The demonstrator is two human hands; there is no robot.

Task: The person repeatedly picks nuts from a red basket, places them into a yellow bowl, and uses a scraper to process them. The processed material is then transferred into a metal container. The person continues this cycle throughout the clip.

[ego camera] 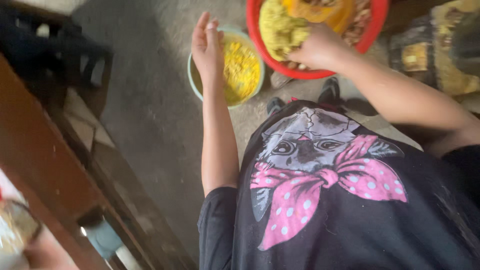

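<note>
**Hands over 2 bowls of yellow food on the floor**

Black shirt [350, 210] with a pink dotted bow print fills the near right, since the head camera looks straight down the person's front. Beyond it, 2 bowls sit on the grey concrete floor [150, 115] at the far end, side by side and touching or nearly so, within arm's reach. Left hand [207, 47] hovers flat over the near-left rim of the pale green bowl [192, 75], fingers straight and together, released, grasping nothing; yellow crumbly food [242, 67] lies inside. Right hand [320, 47] reaches into the red bowl [372, 30], fingers curled down into a greenish-yellow heap [280, 27]. Looks clenched on a handful, though the blur leaves it unclear. Dark sandals [330, 92] peek out just near the red bowl. Brown wooden bench [45, 170] edge runs along the near left. Far right, a dark sack-like object [435, 55], blurred.
</note>
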